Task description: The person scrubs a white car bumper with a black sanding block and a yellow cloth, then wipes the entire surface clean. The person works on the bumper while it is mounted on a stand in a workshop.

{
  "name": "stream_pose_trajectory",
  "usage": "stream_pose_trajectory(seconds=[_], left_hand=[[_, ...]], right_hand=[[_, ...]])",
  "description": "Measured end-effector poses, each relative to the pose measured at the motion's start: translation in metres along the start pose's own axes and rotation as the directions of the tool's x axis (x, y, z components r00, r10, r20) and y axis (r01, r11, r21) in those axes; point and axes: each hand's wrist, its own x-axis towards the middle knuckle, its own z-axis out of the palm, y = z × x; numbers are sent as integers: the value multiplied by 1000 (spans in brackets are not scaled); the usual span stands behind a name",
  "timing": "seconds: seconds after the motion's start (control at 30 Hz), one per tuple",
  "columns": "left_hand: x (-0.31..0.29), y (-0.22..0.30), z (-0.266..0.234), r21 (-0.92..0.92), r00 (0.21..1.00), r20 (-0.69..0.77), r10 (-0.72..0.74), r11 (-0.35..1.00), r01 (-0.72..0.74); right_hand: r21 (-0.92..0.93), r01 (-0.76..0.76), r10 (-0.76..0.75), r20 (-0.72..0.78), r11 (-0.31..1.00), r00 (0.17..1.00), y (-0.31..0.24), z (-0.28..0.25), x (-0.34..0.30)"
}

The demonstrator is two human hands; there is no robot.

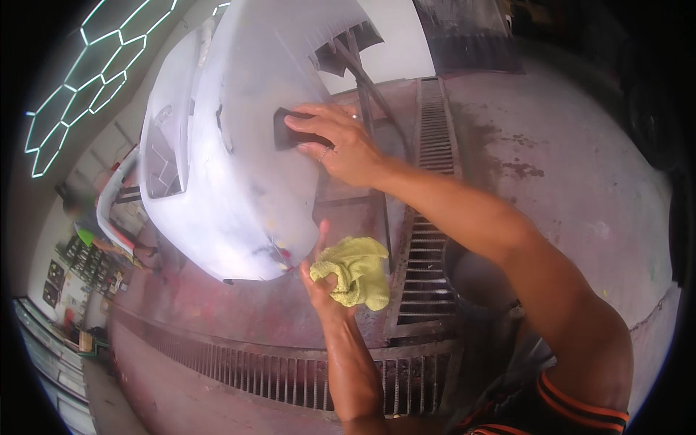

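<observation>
A pale grey-white car bumper (239, 188) stands tilted on a dark metal stand (383, 225). My right hand (344, 141) reaches across from the right, its fingers closed on a dark sanding block (293, 130) that lies flat against the bumper's surface. Lower down, my left hand (319, 283) is closed on a crumpled yellow cloth (355, 272), near the bumper's bottom corner. One finger of that hand points up beside the bumper's edge; whether it touches cannot be made out. Small scuffs and coloured spots mark the bumper near this corner.
Metal drain grates (428, 268) run along the reddish floor (290, 319) beneath me. A dark bucket (475, 272) stands by the grate, below my right arm. Far left, another person (90, 225) is near a second bumper (116, 192). Hexagonal lights (87, 80) hang overhead.
</observation>
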Motion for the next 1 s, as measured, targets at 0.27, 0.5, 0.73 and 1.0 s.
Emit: stream_pose_trajectory(seconds=[0.27,0.5,0.73,1.0], left_hand=[[-31,27,29,924,947,-23,-321,354,143],[23,70,152,818,997,-32,-74,-575,-16],[92,57,192,431,996,-37,-76,-901,-53],[128,22,200,364,970,-170,172,-904,224]], right_hand=[[-148,-5,75,467,989,881,62,-157,-162],[-300,-545,622,392,783,678,118,-250,-281],[-97,-680,625,503,727,597,145,-250,-319],[-7,-653,565,509,757,649,153,-252,-330]])
